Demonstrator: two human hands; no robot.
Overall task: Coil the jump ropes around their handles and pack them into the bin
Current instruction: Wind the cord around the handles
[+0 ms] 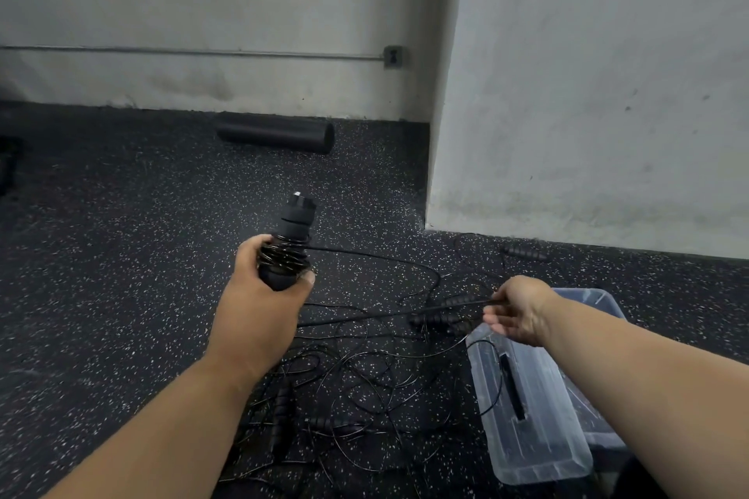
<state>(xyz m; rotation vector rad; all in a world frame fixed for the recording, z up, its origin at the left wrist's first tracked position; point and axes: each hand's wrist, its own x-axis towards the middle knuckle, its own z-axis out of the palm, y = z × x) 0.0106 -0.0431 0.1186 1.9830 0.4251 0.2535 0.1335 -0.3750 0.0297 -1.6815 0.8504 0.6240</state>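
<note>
Left hand [259, 296] gripping a pair of black handles [292, 239] held upright together, thin black cord [283, 257] wound in several turns around their middle under the fingers. Right hand [516, 314] out to the side, pinching a taut stretch of the same cord between thumb and fingertips, just above the clear plastic bin [535, 450]. Bin sits on the speckled black rubber floor [121, 235] at right. More loose jump ropes [364, 377] tangled on the floor between arms and bin, several handles among them. Black foam roller [275, 132] against the grey wall. No readable labels or writing anywhere.
</note>
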